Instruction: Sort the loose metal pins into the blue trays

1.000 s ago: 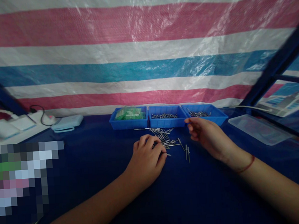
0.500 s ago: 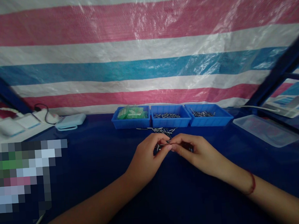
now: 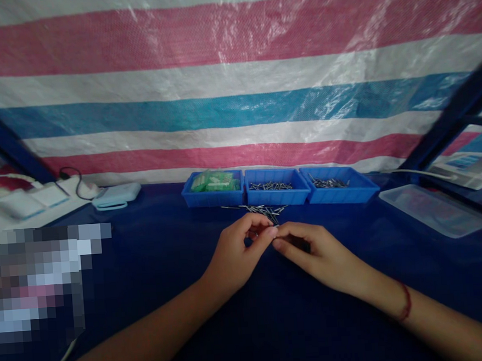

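Both hands meet in the middle of the dark blue table, fingertips close together. My left hand is closed in a pinch, thumb against the fingers; whatever lies between them is too small and hidden to name. From the right, my right hand reaches in with curled fingers, its index fingertip at the left thumb and its own thumb slightly lower. What it grips, if anything, cannot be made out. Just beyond the fingertips lies a loose pile of thin metal pins, nail- or rivet-like, partly covered by the hands.
Three blue bins stand in a row behind the pile: a left bin with green plastic packets, a middle bin and a right bin with small metal pieces. A clear lid lies right, a light-blue case and power strip left.
My right thumb has dropped a little away from its index finger and the left thumb. The left hand keeps its pinch almost unchanged. The whole view has shifted slightly.
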`<state>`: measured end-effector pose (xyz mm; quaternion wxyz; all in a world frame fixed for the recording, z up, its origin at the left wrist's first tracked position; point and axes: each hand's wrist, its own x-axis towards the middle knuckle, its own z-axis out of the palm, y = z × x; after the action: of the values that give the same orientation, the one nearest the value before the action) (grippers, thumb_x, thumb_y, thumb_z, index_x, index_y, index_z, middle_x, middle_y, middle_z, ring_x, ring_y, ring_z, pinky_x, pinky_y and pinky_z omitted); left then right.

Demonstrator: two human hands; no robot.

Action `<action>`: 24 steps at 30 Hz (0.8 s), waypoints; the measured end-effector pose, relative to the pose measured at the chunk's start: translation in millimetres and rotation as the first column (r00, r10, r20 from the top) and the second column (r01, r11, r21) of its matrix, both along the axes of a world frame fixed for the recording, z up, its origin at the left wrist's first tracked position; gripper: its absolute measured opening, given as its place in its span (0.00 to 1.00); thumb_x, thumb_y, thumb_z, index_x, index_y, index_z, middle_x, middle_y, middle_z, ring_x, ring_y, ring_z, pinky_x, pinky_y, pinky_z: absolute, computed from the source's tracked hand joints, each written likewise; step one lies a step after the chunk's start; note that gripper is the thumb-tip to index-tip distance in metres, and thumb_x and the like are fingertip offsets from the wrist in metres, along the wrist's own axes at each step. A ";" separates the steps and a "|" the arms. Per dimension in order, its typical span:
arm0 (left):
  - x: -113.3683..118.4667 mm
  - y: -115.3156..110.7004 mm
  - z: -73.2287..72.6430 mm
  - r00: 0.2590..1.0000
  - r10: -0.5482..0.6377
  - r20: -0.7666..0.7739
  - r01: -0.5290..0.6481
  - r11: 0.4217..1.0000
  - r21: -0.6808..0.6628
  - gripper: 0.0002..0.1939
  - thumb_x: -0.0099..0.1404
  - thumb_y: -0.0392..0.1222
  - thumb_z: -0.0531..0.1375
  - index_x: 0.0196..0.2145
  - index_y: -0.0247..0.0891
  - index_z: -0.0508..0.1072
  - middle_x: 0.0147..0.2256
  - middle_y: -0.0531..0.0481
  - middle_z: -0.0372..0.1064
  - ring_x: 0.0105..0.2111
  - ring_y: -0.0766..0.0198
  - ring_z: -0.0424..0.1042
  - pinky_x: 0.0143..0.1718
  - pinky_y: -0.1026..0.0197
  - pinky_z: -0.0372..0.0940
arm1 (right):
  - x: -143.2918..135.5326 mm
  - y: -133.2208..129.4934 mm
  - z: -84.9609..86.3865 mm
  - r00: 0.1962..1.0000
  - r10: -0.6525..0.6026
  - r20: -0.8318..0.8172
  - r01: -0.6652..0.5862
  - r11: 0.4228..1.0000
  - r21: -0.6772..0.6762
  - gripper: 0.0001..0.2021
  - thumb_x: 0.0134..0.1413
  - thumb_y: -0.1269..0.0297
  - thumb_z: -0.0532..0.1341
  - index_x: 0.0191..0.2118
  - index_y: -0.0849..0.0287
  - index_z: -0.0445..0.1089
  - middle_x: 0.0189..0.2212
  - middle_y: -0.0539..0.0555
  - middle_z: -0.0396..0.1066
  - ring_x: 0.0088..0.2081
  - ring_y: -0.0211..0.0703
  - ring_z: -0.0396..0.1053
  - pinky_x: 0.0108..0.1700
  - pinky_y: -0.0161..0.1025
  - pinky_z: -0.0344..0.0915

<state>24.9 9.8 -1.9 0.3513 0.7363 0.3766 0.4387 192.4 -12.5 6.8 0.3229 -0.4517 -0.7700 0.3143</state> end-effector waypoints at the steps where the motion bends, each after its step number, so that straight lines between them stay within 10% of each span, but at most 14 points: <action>1: -0.1 -0.3 0.1 1.000 -0.003 -0.001 0.003 1.000 0.001 0.02 0.62 0.37 0.58 0.34 0.37 0.70 0.31 0.53 0.71 0.31 0.67 0.70 0.35 0.64 0.64 | -0.1 0.4 -0.1 1.000 -0.001 0.001 0.001 1.000 0.002 0.09 0.58 0.62 0.54 0.34 0.59 0.70 0.27 0.51 0.69 0.33 0.41 0.69 0.35 0.37 0.65; 24: 0.8 -0.6 -1.6 1.000 -0.008 -0.029 0.010 0.998 0.059 0.05 0.64 0.36 0.55 0.37 0.38 0.70 0.34 0.52 0.72 0.34 0.66 0.71 0.36 0.64 0.64 | -0.6 3.4 -6.6 0.989 -0.122 -0.083 0.126 0.991 0.047 0.05 0.53 0.65 0.57 0.34 0.58 0.68 0.31 0.52 0.70 0.30 0.39 0.68 0.32 0.37 0.64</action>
<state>25.8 9.1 -3.5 0.3260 0.7542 0.3654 0.4375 191.9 -9.2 0.2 0.3839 -0.4771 -0.7350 0.2911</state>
